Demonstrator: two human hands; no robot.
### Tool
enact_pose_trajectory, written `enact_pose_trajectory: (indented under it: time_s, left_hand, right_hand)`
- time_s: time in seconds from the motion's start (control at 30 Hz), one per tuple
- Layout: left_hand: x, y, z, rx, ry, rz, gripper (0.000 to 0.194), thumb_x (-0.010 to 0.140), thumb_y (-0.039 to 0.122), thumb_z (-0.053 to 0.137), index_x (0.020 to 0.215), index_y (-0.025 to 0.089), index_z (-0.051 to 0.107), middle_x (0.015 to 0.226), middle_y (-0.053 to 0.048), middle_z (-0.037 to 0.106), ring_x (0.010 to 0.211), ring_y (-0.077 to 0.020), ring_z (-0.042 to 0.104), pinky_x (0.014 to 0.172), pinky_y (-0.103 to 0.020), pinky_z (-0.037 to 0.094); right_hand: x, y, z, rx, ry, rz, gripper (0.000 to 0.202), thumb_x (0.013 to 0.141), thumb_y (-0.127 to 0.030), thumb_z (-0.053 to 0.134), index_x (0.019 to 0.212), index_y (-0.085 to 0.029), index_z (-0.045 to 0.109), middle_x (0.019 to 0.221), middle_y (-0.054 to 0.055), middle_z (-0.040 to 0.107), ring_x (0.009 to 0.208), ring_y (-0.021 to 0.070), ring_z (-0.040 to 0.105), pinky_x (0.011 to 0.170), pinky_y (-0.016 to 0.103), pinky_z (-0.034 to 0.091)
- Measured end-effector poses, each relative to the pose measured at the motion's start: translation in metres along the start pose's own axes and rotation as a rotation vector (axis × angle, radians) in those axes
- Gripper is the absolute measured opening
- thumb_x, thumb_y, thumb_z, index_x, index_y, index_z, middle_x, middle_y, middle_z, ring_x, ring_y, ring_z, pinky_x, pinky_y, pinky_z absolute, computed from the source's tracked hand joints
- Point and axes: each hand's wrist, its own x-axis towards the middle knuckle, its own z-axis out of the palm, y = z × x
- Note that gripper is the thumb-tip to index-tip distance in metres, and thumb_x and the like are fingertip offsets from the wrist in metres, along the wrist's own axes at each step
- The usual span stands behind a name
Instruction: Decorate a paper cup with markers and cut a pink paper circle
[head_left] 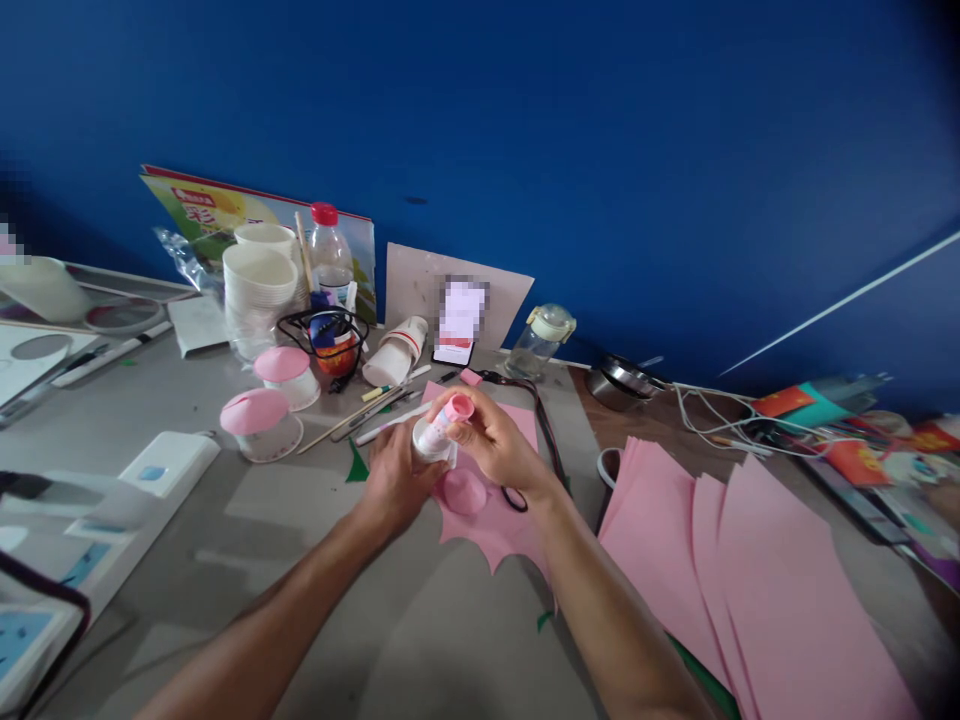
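Observation:
Near the middle of the desk, my left hand [397, 468] is closed around a small white paper cup piece [429, 445]. My right hand [499, 440] grips a white glue stick [448, 420] with a pink end, tilted against the cup piece. The contact between the two is partly hidden by my fingers. Below my hands lies a pink paper circle [463, 492] on a pink sheet with a jagged cut edge [491, 548]. Black scissor handles [514, 499] show beside my right wrist. To the left stand two white cup pieces topped with pink paper discs [255, 411].
Stacked paper cups [259, 285], a red-capped bottle [330, 245] and a tipped cup [397, 350] stand at the back. A phone [459, 320] leans there beside a glass jar [540, 340]. Pink sheets [780, 580] spread at right; white boxes [150, 490] lie left.

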Motion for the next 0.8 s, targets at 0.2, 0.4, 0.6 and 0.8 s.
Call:
enact_pose_trajectory:
  time_s: [0.2, 0.4, 0.6, 0.8]
  left_hand:
    - [-0.001, 0.002, 0.0, 0.017, 0.017, 0.001, 0.054, 0.071, 0.025, 0.069, 0.123, 0.019, 0.054, 0.105, -0.009, 0.067, 0.105, -0.032, 0.057, 0.091, -0.046, 0.046]
    - [0.0, 0.004, -0.002, -0.004, -0.008, -0.025, 0.051, 0.072, 0.025, 0.068, 0.12, 0.017, 0.056, 0.107, -0.011, 0.067, 0.107, -0.0332, 0.054, 0.093, -0.048, 0.044]
    - [0.0, 0.005, -0.005, -0.031, -0.04, -0.058, 0.052, 0.073, 0.029, 0.068, 0.122, 0.017, 0.056, 0.107, -0.011, 0.066, 0.11, -0.0338, 0.053, 0.096, -0.049, 0.043]
    - [0.0, 0.007, -0.006, -0.021, -0.013, -0.047, 0.049, 0.074, 0.03, 0.067, 0.12, 0.018, 0.057, 0.105, -0.012, 0.066, 0.107, -0.0332, 0.054, 0.093, -0.049, 0.044]
  right_hand:
    - [0.001, 0.01, -0.016, 0.137, 0.291, 0.092, 0.019, 0.088, -0.036, 0.063, 0.099, -0.02, 0.06, 0.092, 0.003, 0.068, 0.071, 0.0134, 0.06, 0.067, 0.026, 0.049]
    - [0.002, 0.019, -0.034, 0.7, 0.683, 0.24, 0.017, 0.072, -0.016, 0.069, 0.08, -0.021, 0.055, 0.068, -0.003, 0.068, 0.063, 0.015, 0.068, 0.067, 0.029, 0.056]
    - [-0.007, 0.025, -0.043, 1.103, 0.78, 0.512, 0.005, 0.082, -0.018, 0.059, 0.079, -0.015, 0.062, 0.071, 0.007, 0.071, 0.065, 0.0158, 0.068, 0.061, 0.027, 0.059]
    - [-0.018, 0.038, -0.048, 1.254, 0.769, 0.457, 0.013, 0.08, -0.005, 0.057, 0.084, -0.017, 0.061, 0.075, 0.003, 0.068, 0.066, 0.0116, 0.065, 0.06, 0.021, 0.06]
